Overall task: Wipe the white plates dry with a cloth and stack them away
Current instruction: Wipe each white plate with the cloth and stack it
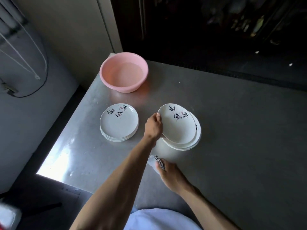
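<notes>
Head view: nearest, the right hand — grip closed round the cloth, low over the bench. Next the left hand pinches the top plate, tilted off the right stack. The left stack looks finished — several remain, I'd judge. Brushed black characters on each plate, unreadable. Beyond, a pink basin.

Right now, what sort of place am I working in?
Likely a kitchen dishwashing corner: a stainless steel worktable, a pink plastic basin, and a left stack and right stack of matching white plates.
</notes>
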The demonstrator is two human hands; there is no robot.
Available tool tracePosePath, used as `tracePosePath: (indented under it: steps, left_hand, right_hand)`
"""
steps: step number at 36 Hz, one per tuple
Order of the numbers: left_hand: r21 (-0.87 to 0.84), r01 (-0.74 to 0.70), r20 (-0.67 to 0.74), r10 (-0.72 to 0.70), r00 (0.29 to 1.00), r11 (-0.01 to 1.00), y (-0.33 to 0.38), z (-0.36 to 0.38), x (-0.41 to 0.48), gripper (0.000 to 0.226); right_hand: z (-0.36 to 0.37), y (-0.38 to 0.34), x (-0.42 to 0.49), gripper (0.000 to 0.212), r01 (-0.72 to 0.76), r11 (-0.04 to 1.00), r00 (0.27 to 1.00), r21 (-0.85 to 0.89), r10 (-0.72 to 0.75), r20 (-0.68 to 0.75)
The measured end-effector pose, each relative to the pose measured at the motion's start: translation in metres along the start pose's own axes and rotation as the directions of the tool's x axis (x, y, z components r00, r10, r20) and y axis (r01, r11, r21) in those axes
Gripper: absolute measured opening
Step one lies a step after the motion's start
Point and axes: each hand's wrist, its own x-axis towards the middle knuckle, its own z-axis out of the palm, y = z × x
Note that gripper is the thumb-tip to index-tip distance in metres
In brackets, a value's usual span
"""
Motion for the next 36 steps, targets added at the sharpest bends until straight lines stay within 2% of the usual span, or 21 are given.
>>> tracePosePath:
  steps: [5,8,13,18,23,27,30,33,36]
  left_hand:
    - [0.329,-0.147,-0.082,0.183,0.98,0.933,-0.001,0.002,0.001,0.047]
    - [0.435,-0.171,-0.088,0.231,0.969,0.884,-0.006,0.002,-0.001,0.042]
    - [0.507,-0.143,-0.041,0.189,0.981,0.85,-0.021,-0.002,-0.001,0.045]
    - [0.524,-0.173,0.048,0.174,0.984,0.834,-0.031,-0.01,-0.001,0.047]
    - [0.57,-0.24,0.116,0.213,0.97,0.786,-0.028,-0.031,0.006,0.041]
    - [0.551,-0.168,-0.008,0.207,0.978,0.817,-0.032,-0.07,0.024,0.039]
    - [0.59,-0.078,-0.117,0.182,0.976,0.803,-0.045,-0.117,0.043,0.05]
    - [0.579,0.035,-0.22,0.114,0.969,0.814,-0.061,-0.162,0.057,0.062]
    - [0.552,0.113,-0.243,0.029,0.97,0.826,-0.073,-0.195,0.064,0.072]
  right_hand:
    - [0.003,0.002,0.007,0.038,-0.044,0.995,0.999,0.093,0.044,-0.003]
    - [0.005,0.003,0.011,0.039,-0.07,0.989,0.997,0.127,0.074,-0.025]
    - [0.006,-0.002,0.014,0.04,-0.077,0.974,0.996,0.214,0.086,-0.03]
    - [0.011,-0.01,0.02,0.031,-0.091,0.955,0.995,0.283,0.098,-0.01]
    - [0.016,-0.022,0.027,0.025,-0.091,0.944,0.992,0.318,0.113,-0.05]
    - [0.02,-0.037,0.038,0.023,-0.085,0.92,0.989,0.383,0.124,-0.079]
    - [0.025,-0.057,0.057,0.026,-0.125,0.887,0.979,0.445,0.184,-0.09]
    - [0.029,-0.078,0.083,0.023,-0.206,0.815,0.953,0.542,0.292,-0.077]
    - [0.033,-0.099,0.11,0.015,-0.211,0.734,0.924,0.646,0.366,-0.113]
